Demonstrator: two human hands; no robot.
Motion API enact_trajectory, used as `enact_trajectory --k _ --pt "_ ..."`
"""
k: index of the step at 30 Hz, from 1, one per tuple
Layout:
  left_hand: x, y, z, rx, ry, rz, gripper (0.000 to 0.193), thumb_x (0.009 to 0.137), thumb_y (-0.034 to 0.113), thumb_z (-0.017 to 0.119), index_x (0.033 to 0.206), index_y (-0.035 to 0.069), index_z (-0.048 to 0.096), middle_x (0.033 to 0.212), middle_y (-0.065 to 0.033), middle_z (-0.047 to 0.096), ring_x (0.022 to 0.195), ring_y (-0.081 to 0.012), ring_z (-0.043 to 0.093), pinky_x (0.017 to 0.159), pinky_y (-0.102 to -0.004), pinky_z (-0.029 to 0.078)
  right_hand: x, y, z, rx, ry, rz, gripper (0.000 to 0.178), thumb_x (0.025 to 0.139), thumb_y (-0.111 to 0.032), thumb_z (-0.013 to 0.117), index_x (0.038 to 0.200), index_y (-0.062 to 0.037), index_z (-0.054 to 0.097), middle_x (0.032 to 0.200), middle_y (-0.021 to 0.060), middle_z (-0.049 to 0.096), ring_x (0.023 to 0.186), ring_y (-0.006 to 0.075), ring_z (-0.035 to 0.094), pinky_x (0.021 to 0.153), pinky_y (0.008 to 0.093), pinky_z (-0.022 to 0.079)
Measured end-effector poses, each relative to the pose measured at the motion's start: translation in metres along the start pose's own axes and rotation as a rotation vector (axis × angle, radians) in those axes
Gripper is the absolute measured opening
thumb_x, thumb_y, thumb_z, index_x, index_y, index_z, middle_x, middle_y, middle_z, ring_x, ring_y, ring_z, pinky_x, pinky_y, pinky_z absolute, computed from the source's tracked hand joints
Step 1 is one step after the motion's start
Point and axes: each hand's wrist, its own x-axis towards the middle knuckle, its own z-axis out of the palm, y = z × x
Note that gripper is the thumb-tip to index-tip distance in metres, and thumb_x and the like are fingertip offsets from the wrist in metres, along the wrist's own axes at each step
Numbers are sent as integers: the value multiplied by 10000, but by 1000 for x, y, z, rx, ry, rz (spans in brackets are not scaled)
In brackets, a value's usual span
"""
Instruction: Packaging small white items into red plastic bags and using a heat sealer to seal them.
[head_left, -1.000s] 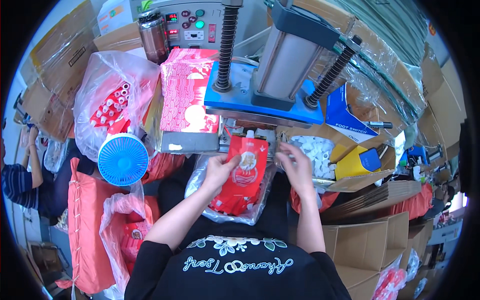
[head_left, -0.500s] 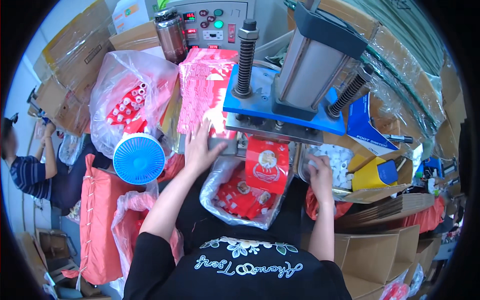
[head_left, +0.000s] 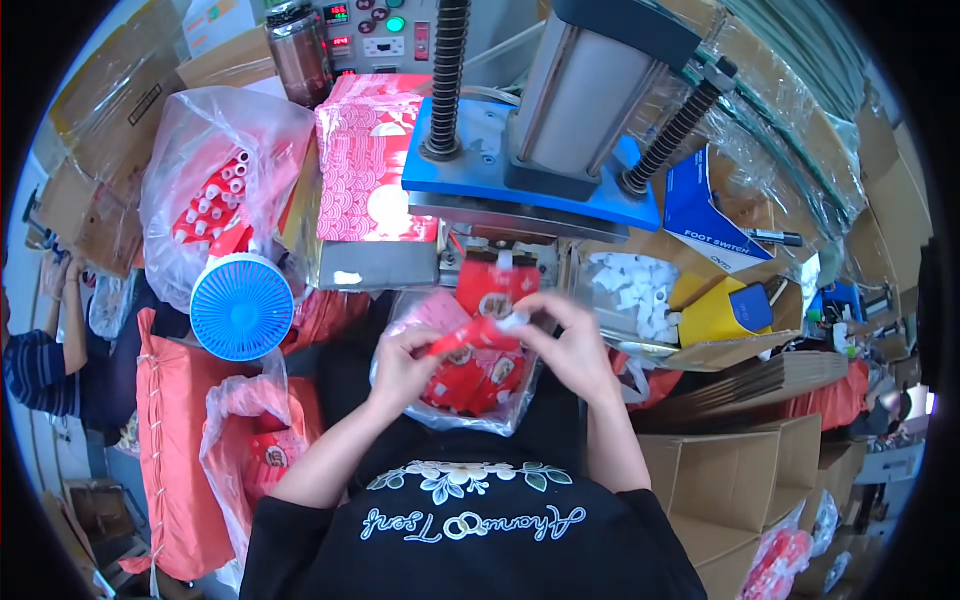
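Over a plastic-lined bin, my left hand (head_left: 402,368) pinches one end of a red pouch (head_left: 462,338). The fingers of my right hand (head_left: 572,345) close on its other end, where a small white piece (head_left: 513,321) shows; whether that piece is a cap or a spout I cannot make out. Just behind, another red pouch (head_left: 492,285) with a printed picture hangs upright below the press (head_left: 535,215). Several more red pouches (head_left: 470,385) lie inside the bin (head_left: 510,418).
A stack of red and pink printed pouches (head_left: 365,165) lies left of the press. Further left are a blue fan (head_left: 242,308) and a clear bag (head_left: 165,180) of spouted red pouches. Small white pieces (head_left: 635,290) fill a tray at right. A co-worker's arm (head_left: 70,320) shows far left.
My left hand has left the stack's front edge, and my right hand has left the white pieces. Both now meet over the bin, holding a red pouch. The view has shifted slightly.
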Motion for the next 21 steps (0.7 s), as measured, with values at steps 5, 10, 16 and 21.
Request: enact_trajectory --k 5,10,16,21 --pt "-10 -17 19 -47 -141 -95 167 863 128 723 922 -28 717 787 -79 694 719 -103 632 666 -260 479 -5 20 9 279 -124 172 299 809 -74 752 1082 -11 648 1011 82 678 953 157 640 823 281 504" --pt "29 0 40 -160 -36 -295 277 885 229 721 920 -45 718 821 -86 719 645 -102 637 604 -274 501 2 50 -16 -129 266 -75 399 832 -123 745 1199 -23 622 1070 126 678 1000 183 639 827 298 502" --pt "71 32 50 -550 50 -692 324 880 202 733 1030 -70 641 939 -162 711 778 -197 716 684 -306 585 -14 74 -85 -508 502 101 288 900 -174 659 1149 -31 664 1051 154 702 896 267 697 753 355 529" --pt "78 12 39 -491 -40 -542 274 898 179 703 1014 -68 684 893 -138 726 762 -168 696 678 -273 549 -4 103 -84 -552 433 86 286 869 -138 671 1143 -55 663 1088 138 672 865 285 686 752 366 521"
